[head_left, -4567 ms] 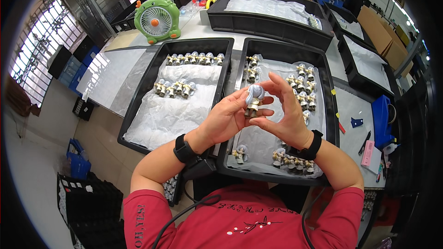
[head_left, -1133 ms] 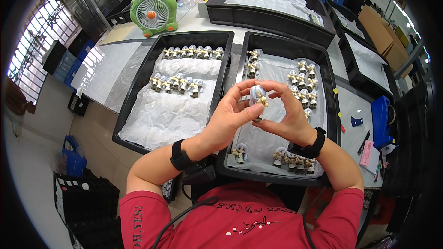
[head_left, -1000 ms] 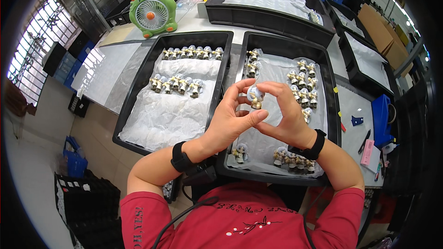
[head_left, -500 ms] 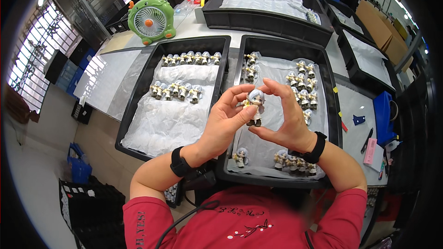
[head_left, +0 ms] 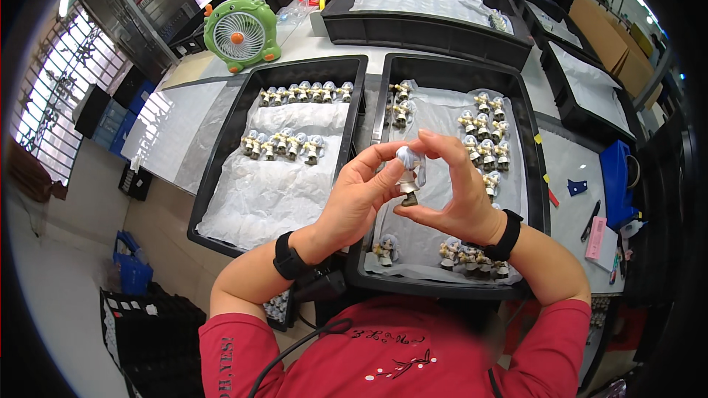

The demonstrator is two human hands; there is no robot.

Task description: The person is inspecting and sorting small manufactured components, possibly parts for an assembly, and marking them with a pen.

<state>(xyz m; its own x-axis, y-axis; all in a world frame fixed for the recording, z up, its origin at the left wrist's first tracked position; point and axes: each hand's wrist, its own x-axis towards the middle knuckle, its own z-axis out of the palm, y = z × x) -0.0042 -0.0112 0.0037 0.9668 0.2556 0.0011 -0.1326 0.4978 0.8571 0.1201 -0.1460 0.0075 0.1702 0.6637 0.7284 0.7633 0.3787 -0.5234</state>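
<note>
A small chibi figurine (head_left: 408, 177) with pale lilac hair, a white outfit and dark boots is held upright between my two hands, turned partly sideways. My left hand (head_left: 354, 195) is closed on its side, thumb against the body. My right hand (head_left: 472, 195) curves round from the other side, index finger at the head and thumb under the boots. Below them lies a black tray (head_left: 442, 65) lined with white paper, with several like figurines (head_left: 483, 129) along its right side and more at its near edge. One figurine (head_left: 386, 249) lies in its near left corner.
A second black tray (head_left: 302, 70) at left holds two rows of figurines. Behind are a larger paper-lined tray (head_left: 420, 32) and a green fan (head_left: 240, 33). A pink box (head_left: 596, 238), a pen (head_left: 590, 221) and a blue holder (head_left: 618, 184) lie at right. Someone sits opposite.
The figurine has turned from facing me to a sideways pose between my fingers. Both hands stay in nearly the same place above the right tray.
</note>
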